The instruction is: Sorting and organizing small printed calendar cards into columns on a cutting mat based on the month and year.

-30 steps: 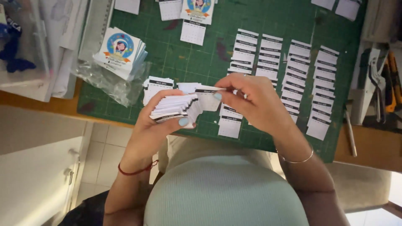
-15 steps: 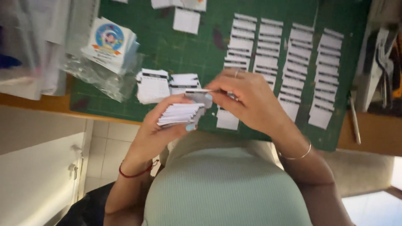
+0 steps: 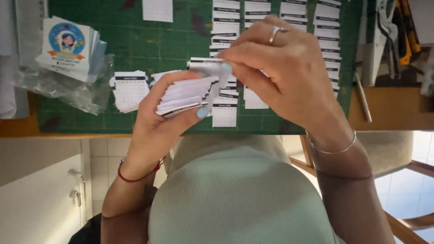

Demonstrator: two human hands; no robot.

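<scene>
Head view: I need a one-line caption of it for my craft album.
Left hand holds a stack of small paper slips; right hand pinches the top slip over a green cutting mat.

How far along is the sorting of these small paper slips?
Done: rows of slips lie on the green mat, with a small pile at the left. In hand: the left hand holds a fanned stack; the right hand pinches the top slip. Left: that thick stack.

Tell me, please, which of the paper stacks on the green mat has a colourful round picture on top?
The stack at the mat's left edge, lying on clear plastic wrap; the other slips are plain white with black headers.
</scene>
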